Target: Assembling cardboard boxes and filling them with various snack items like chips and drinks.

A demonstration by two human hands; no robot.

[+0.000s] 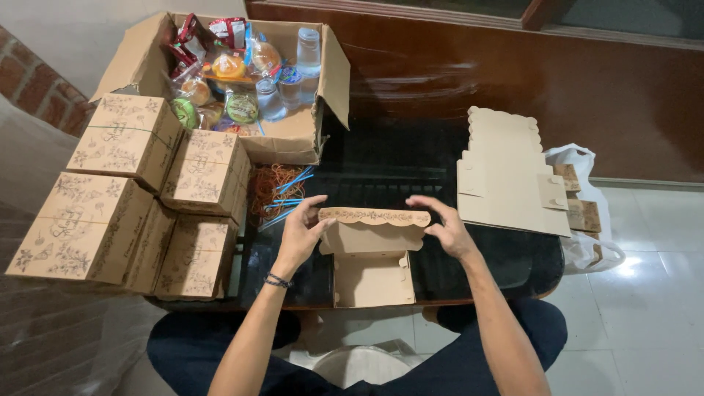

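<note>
Half-folded brown cardboard box point(372, 257) with scalloped printed lid edge, on dark glass tabletop point(381, 165) near its front edge. Left hand point(299, 233) fingers pinched on lid's left end; right hand point(443, 226) fingers curled on right end. Flat cardboard blanks point(506, 176) stacked right, finished printed boxes point(139, 198) piled left.

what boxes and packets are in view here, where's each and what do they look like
Half-folded box: between both hands, tan, scalloped patterned edge.
Closed boxes: stacked left, tan, floral print.
Open carton: top left, brown, holding colourful snack packets and water cups.
Flat blanks: right, tan, scalloped.
</note>
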